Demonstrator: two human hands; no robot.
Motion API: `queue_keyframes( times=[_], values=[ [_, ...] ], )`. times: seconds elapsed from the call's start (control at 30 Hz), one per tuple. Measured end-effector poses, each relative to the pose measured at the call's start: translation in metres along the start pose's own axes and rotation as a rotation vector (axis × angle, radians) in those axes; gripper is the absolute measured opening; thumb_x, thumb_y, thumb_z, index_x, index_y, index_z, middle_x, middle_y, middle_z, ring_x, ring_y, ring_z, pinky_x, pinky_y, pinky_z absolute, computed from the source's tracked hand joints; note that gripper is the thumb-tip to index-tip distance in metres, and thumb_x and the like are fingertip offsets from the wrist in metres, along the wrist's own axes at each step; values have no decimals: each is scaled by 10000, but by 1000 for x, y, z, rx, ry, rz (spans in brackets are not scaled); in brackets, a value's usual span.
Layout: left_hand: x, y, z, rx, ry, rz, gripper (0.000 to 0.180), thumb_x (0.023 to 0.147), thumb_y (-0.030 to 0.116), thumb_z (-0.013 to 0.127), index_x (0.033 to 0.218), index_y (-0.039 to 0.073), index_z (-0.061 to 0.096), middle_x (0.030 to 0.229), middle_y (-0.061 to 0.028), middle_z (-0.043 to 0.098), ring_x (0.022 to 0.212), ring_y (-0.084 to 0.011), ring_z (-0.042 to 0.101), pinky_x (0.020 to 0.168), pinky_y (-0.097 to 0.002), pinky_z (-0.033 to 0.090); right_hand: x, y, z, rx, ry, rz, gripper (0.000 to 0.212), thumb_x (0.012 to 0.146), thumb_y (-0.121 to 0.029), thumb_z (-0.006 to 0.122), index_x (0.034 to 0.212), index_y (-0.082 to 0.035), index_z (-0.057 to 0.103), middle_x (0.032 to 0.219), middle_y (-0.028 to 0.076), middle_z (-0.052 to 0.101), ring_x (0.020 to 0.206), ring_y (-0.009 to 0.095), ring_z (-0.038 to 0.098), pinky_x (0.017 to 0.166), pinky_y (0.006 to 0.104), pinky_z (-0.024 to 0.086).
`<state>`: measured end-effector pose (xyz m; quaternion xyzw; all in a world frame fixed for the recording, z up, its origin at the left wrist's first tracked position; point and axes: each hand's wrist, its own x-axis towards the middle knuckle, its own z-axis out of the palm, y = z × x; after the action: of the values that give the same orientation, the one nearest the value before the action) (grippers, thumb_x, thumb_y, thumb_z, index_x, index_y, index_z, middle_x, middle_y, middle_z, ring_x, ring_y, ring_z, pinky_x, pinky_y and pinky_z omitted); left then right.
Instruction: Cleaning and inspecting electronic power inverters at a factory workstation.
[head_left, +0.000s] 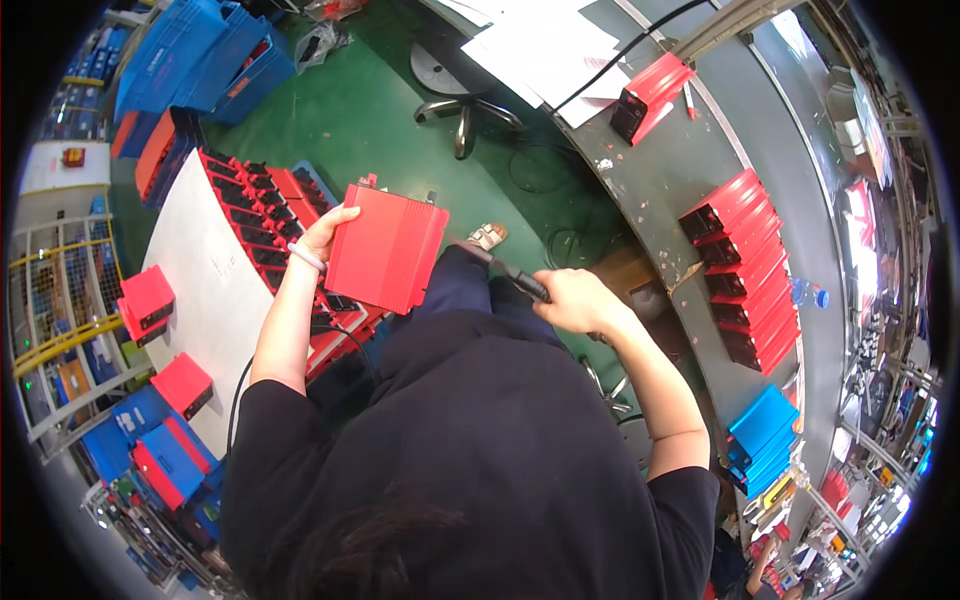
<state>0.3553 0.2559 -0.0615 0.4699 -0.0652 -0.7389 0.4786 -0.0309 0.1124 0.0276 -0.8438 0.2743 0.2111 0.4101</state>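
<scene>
My left hand (324,234) grips a flat red ribbed metal case (386,250) by its left edge, thumb on top. Small fittings stick out from the far end of that case. In my right hand (584,300) is a black-handled tool (518,278), its dark, longer end pointing left toward the case without touching it. What kind of tool it is, I cannot make out. Just beyond my left wrist, several red cases with black ends (262,215) stand packed in rows.
A white table (190,245) stands left, with single red cases (147,300) at its edge. On the grey bench (655,220) to the right lie red cases (740,265), blue cases (762,435) and papers (540,60). Blue crates (190,60) and a stool base (465,112) stand further off.
</scene>
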Motion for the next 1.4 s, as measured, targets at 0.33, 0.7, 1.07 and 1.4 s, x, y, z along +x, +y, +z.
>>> queue_keyframes(
  times=[0.33,0.7,1.07,1.4],
  values=[
    [-11,3,7,61,26,138,481,857,204,627,1262,-3,469,1148,-130,602,1002,-203,627,862,-335,525,11,-12,-8,-46,-231,-83,288,725,-216,560,949,-41,608,904,200,645,917,362,608,811,439,486],
    [31,-3,50,1502,675,318,851,546,483,810,1158,-22,501,1063,-226,618,1012,-350,596,889,-392,474,9,-6,-18,69,-110,30,284,759,-246,595,971,-58,607,873,195,648,904,367,610,798,452,473],
    [50,-23,84,1769,612,325,672,566,447,791,1002,40,481,811,-171,627,741,-343,633,656,-434,518,41,-25,-22,23,28,64,268,795,-266,587,917,-28,569,844,205,638,874,378,610,770,461,475],
    [60,-35,85,1715,668,453,612,566,430,785,939,49,484,739,-153,628,703,-332,637,631,-420,522,49,-30,-22,-28,12,111,299,789,-242,606,963,-2,566,848,221,631,907,372,605,794,447,461]
  ],
)
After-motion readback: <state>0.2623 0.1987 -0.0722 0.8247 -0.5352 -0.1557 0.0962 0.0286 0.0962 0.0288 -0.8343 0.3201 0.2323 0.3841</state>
